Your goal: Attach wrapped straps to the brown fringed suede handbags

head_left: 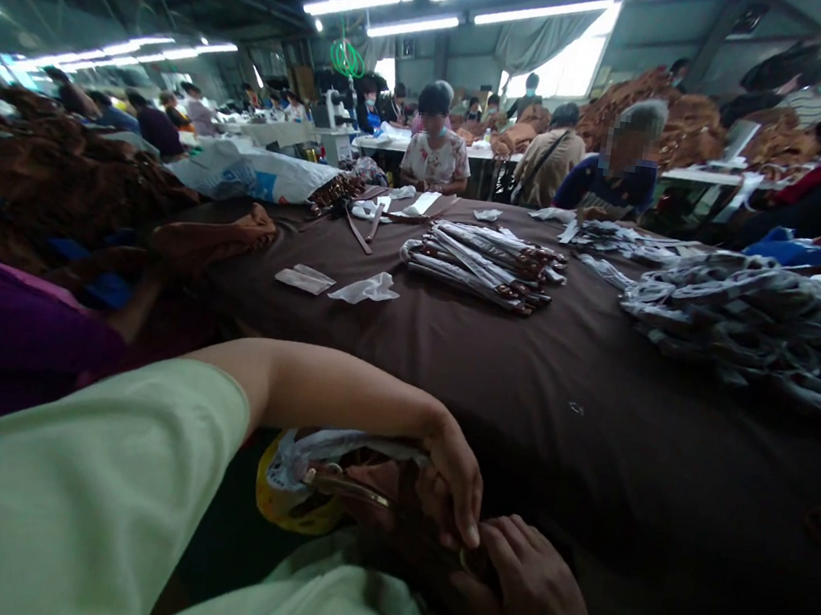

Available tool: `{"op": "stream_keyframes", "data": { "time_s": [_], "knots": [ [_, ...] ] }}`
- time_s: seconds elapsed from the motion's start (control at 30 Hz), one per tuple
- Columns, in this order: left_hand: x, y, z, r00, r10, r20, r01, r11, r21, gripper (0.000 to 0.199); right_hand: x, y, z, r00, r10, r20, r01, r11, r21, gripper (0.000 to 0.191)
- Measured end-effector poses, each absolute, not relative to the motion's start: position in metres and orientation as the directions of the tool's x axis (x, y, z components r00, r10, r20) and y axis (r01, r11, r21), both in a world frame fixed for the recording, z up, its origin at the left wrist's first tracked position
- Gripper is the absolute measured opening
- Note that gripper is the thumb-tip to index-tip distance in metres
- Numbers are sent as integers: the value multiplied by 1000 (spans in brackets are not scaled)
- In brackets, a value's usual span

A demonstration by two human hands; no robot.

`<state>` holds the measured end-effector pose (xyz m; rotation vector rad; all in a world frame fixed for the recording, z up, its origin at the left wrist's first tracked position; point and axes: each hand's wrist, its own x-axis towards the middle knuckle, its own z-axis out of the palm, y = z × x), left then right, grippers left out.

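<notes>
My left hand (454, 485) reaches across at the table's near edge, its fingers bent and pinched on a dark brown piece that looks like part of a brown bag (377, 475). My right hand (533, 581) meets it from the right, fingers curled over the same dark piece. A small glint of metal shows between the two hands. A brown strap (349, 486) with metal trim lies along the bag, left of my left hand. Deep shadow hides most of the bag and what exactly my fingertips grip.
On the brown-covered table (405, 347) lie a bundle of wrapped straps (480, 266), white scraps (366, 288) and a heap of wrapped coils (764, 319). A yellow container (271, 501) with a plastic liner stands below the edge. A co-worker's purple sleeve (15, 326) is at left; others sit opposite.
</notes>
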<state>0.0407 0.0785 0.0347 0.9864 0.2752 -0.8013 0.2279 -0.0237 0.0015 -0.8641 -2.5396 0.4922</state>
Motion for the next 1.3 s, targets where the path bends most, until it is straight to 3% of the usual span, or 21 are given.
{"op": "stream_keyframes", "data": {
  "time_s": [0.1,0.23,0.3,0.37,0.4,0.47,0.53,0.6,0.7,0.77,0.87,0.93,0.97,1.03,1.17,1.3],
  "knots": [
    [43,81,40,701,-434,-566,701,273,659,30,230,-27,-6,-705,620,344,488,776,-399,12],
    [51,68,37,640,-338,-690,756,118,643,27,232,-30,-17,-705,627,331,492,769,-408,10],
    [58,54,34,618,-90,-781,780,-60,623,31,232,-30,-20,-703,635,320,499,761,-414,9],
    [65,42,32,613,221,-759,788,-243,565,35,231,-30,-20,-705,627,331,493,770,-405,10],
    [66,38,32,616,295,-730,786,-287,547,35,231,-30,-20,-708,616,346,485,780,-396,11],
    [61,37,34,633,227,-740,773,-212,597,30,230,-30,-17,-709,599,372,474,796,-377,12],
    [49,42,34,669,-58,-741,743,35,668,24,230,-30,-15,-714,590,378,471,804,-364,14],
    [35,45,29,727,-288,-623,686,324,652,26,231,-30,-14,-724,591,356,472,801,-369,18],
    [24,39,16,804,-311,-506,586,556,589,32,234,-31,-19,-728,607,319,480,783,-395,21],
    [28,28,10,794,-160,-586,566,546,617,31,237,-31,-23,-709,640,295,505,753,-422,18],
    [41,8,18,634,294,-715,631,338,698,27,241,-27,-27,-669,698,257,536,692,-484,11],
    [48,-2,29,517,548,-657,686,193,701,27,243,-24,-26,-658,714,241,531,666,-524,11],
    [49,-5,34,498,587,-638,703,157,693,28,243,-24,-26,-666,708,234,523,667,-530,10],
    [48,-5,38,529,508,-680,721,152,676,29,241,-26,-24,-695,679,237,507,695,-510,9],
    [41,14,27,593,58,-803,795,120,595,30,233,-36,-23,-767,584,265,456,787,-415,8],
    [41,34,14,578,-363,-731,808,129,575,39,226,-39,-24,-826,497,264,393,845,-361,17]
  ]
}}
